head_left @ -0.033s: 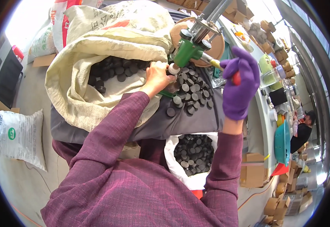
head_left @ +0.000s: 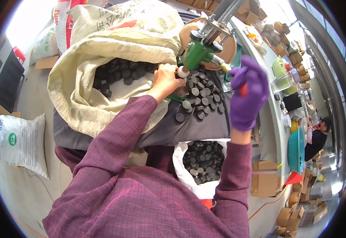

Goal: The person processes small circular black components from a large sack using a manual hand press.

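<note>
Since near-to-far is easiest: a white bag (head_left: 178,162) of black discs (head_left: 202,160) sits by the lap, and a loose pile (head_left: 205,94) lies past it on grey cloth (head_left: 157,137). Purple-gloved right hand (head_left: 249,97)'s curled round a red grip (head_left: 243,90). Bare left hand (head_left: 167,81)'s at the white tip (head_left: 182,72) under a green lever press (head_left: 196,56), can't tell if it's pinching a disc. More discs fill the cream sack (head_left: 64,87) to its left.
</note>
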`<act>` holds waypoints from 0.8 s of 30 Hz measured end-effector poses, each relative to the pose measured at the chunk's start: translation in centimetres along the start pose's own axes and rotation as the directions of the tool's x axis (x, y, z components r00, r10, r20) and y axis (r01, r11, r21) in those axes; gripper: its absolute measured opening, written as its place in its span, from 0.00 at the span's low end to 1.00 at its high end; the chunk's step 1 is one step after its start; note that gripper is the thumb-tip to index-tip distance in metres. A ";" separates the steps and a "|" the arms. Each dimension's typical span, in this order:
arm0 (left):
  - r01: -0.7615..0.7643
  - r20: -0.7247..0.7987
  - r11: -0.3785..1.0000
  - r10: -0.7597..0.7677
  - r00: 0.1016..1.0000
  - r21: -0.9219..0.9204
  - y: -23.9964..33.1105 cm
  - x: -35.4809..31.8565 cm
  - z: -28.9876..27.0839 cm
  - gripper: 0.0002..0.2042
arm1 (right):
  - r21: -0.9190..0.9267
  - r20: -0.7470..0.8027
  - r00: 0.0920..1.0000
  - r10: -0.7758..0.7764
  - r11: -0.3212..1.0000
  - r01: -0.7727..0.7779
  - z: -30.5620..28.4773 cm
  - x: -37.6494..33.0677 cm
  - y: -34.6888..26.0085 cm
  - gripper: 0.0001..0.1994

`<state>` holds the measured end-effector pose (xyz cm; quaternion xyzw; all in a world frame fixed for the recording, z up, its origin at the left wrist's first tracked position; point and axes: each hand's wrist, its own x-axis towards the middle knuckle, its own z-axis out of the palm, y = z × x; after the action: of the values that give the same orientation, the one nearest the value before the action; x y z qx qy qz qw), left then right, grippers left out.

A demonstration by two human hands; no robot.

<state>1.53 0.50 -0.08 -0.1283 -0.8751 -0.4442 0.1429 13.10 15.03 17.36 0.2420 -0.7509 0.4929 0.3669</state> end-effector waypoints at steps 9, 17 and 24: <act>-0.218 -0.055 0.974 0.222 0.973 0.067 -3.7 -1.9 -6.5 0.19 | -0.014 0.143 0.988 0.059 0.998 -0.058 1.0 -8.3 2.2 0.15; -0.167 0.202 0.826 0.066 0.977 0.539 -8.5 -7.5 -18.0 0.10 | 0.128 0.068 0.977 0.204 0.969 -0.211 -0.5 -1.4 -1.3 0.17; -0.248 0.236 0.748 0.125 0.964 0.615 -9.2 -9.2 -16.8 0.07 | 0.244 0.032 0.976 0.216 0.945 -0.217 -0.8 4.1 -1.1 0.18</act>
<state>9.07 -19.27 -0.75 -0.1984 -0.9656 -0.0897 0.1421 11.65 15.27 21.38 0.2030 -0.7067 0.6190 0.2761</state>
